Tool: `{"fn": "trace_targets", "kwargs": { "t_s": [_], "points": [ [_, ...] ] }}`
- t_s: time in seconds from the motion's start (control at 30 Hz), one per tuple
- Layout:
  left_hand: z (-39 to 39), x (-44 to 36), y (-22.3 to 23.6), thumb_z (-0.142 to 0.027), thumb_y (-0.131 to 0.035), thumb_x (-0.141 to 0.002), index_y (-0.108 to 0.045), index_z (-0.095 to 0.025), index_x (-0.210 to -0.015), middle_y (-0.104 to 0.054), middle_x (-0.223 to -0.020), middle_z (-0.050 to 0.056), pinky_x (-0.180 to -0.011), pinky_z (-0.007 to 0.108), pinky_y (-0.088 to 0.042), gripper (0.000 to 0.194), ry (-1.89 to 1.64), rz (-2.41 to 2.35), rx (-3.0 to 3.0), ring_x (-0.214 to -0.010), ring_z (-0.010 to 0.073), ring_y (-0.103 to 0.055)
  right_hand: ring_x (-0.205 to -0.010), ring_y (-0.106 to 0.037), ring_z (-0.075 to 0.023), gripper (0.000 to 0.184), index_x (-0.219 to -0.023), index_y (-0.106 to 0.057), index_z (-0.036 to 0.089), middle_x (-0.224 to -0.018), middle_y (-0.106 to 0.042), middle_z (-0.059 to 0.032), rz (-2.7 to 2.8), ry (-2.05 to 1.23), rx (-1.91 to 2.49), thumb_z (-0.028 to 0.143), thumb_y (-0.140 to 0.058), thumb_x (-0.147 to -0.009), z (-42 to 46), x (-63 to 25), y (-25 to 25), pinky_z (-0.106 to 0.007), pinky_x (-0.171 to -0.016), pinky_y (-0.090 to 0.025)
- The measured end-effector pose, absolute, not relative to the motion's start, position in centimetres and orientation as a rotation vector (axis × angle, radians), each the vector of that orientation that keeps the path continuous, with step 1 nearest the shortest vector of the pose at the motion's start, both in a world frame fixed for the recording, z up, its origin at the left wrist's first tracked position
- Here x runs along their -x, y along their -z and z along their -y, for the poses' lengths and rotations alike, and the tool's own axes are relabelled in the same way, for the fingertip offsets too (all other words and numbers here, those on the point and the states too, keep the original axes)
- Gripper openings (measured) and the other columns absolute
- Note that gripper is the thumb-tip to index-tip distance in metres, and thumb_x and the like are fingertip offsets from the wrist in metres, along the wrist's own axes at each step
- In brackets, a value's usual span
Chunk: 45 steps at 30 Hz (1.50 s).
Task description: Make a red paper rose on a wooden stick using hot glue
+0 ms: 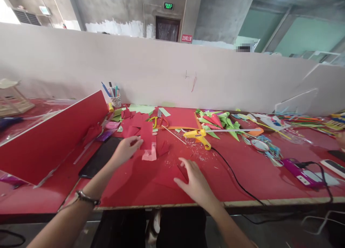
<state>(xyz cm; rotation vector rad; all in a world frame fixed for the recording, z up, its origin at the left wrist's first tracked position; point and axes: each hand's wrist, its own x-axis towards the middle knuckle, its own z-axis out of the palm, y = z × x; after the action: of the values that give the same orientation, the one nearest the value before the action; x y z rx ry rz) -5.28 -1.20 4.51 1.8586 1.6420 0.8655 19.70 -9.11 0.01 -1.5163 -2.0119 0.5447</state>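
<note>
My left hand (126,148) is on the left of the work area, its thumb and fingers curled together at the edge of a red paper strip (147,133). A pinkish paper piece (150,154) lies just below that strip. To the right, my right hand (194,179) is held low over the red tabletop with its fingers apart and nothing in them. Beneath its fingertips lies a red paper sheet (169,177), hard to tell from the table. Beyond that hand rests a yellow glue gun (198,136) with scraps of glue around it.
A tall red board (59,136) stands at left, beside a black phone-like slab (101,158). Behind are a pen cup (115,101), scissors (164,122) and green-and-red paper cones (218,120). A purple power strip (302,173) sits at right; the glue gun's cable (234,176) crosses the front edge.
</note>
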Motion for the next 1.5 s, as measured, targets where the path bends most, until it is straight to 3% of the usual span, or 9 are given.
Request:
{"fn": "trace_targets", "kwargs": {
  "t_s": [0.23,0.37,0.43,0.53,0.63,0.83,1.03,1.23,1.5],
  "points": [
    [-8.1,9.6,-4.8,-0.036,-0.039,-0.074,-0.053,-0.013,-0.065,-0.042,-0.048,-0.003,-0.047,0.020,-0.032,0.028,-0.936,-2.000,-1.771,-0.046,0.0101,-0.040,-0.116,-0.040,-0.0316,0.061,-0.130,-0.034,0.016,-0.127,-0.044,-0.0143,2.183,-0.469,1.790,0.028,-0.052,-0.073,10.1,-18.4,1.1,-0.046,-0.094,-0.034],
    [-10.5,9.1,-4.4,-0.029,-0.049,-0.067,-0.051,-0.007,-0.101,-0.056,-0.082,0.008,-0.069,0.029,-0.042,0.040,-0.974,-2.099,-1.804,-0.076,0.0192,-0.053,-0.105,-0.049,-0.0259,0.058,-0.130,-0.033,0.017,-0.116,-0.054,-0.0112,2.164,-0.509,1.710,0.017,-0.048,-0.074,9.6,-18.4,0.4,-0.042,-0.091,-0.034],
    [-9.8,8.2,-4.4,-0.027,-0.052,-0.066,-0.039,-0.009,-0.118,-0.049,-0.106,0.013,-0.082,0.034,-0.040,0.056,-1.009,-2.082,-1.894,-0.095,0.0232,-0.049,-0.100,-0.052,-0.0225,0.050,-0.124,-0.040,0.018,-0.111,-0.057,-0.0095,2.121,-0.555,1.654,0.013,-0.045,-0.074,9.4,-18.7,0.0,-0.039,-0.090,-0.034],
    [-6.2,6.3,-5.3,-0.027,-0.052,-0.068,-0.031,-0.013,-0.125,-0.042,-0.115,0.014,-0.091,0.042,-0.034,0.063,-1.060,-1.868,-2.282,-0.111,0.0281,-0.039,-0.093,-0.054,-0.0180,0.029,-0.098,-0.056,0.021,-0.098,-0.062,-0.0048,2.078,-0.625,1.536,0.010,-0.042,-0.076,9.1,-19.3,-0.7,-0.037,-0.091,-0.032],
    [-0.8,4.5,-6.4,-0.021,-0.044,-0.073,-0.027,-0.020,-0.127,-0.038,-0.123,0.011,-0.095,0.041,-0.032,0.056,-0.954,-1.313,-2.602,-0.115,0.0237,-0.035,-0.089,-0.054,-0.0144,0.023,-0.079,-0.058,0.022,-0.088,-0.062,0.0002,2.137,-0.715,1.306,0.005,-0.046,-0.070,8.8,-19.6,-1.3,-0.035,-0.095,-0.027],
    [6.7,2.7,-4.6,-0.033,-0.049,-0.072,-0.031,-0.021,-0.128,-0.034,-0.134,0.007,-0.100,0.043,-0.022,0.060,-0.289,-0.579,-2.926,-0.122,0.0257,-0.029,-0.106,-0.048,-0.0180,0.019,-0.075,-0.061,0.022,-0.112,-0.055,-0.0033,2.160,-0.899,1.069,0.007,-0.053,-0.067,7.9,-19.6,-0.8,-0.040,-0.098,-0.026],
    [7.7,2.2,-1.3,-0.026,-0.044,-0.083,-0.044,-0.018,-0.117,-0.056,-0.113,0.006,-0.089,0.038,-0.034,0.035,-0.104,-0.743,-2.954,-0.101,0.0211,-0.050,-0.114,-0.042,-0.0172,0.023,-0.073,-0.065,0.021,-0.123,-0.048,-0.0027,2.228,-0.923,1.059,0.005,-0.049,-0.072,7.3,-20.3,-0.4,-0.035,-0.095,-0.034],
    [8.7,1.8,-1.3,-0.017,-0.045,-0.082,-0.047,-0.017,-0.115,-0.057,-0.111,0.006,-0.075,0.034,-0.044,0.033,-0.100,-0.872,-2.940,-0.089,0.0208,-0.055,-0.122,-0.032,-0.0202,0.036,-0.099,-0.062,0.025,-0.131,-0.041,-0.0004,2.443,-0.605,1.174,0.006,-0.051,-0.069,8.8,-21.9,-0.5,-0.039,-0.099,-0.030],
    [8.9,2.7,-0.2,-0.025,-0.042,-0.085,-0.058,-0.023,-0.101,-0.060,-0.097,0.002,-0.069,0.025,-0.047,0.022,-0.380,-1.098,-2.605,-0.085,0.0146,-0.056,-0.100,-0.051,-0.0175,0.020,-0.097,-0.062,0.024,-0.108,-0.059,-0.0042,2.285,-0.548,1.254,0.025,-0.048,-0.083,10.7,-21.4,0.4,-0.035,-0.087,-0.040]
  ]
}}
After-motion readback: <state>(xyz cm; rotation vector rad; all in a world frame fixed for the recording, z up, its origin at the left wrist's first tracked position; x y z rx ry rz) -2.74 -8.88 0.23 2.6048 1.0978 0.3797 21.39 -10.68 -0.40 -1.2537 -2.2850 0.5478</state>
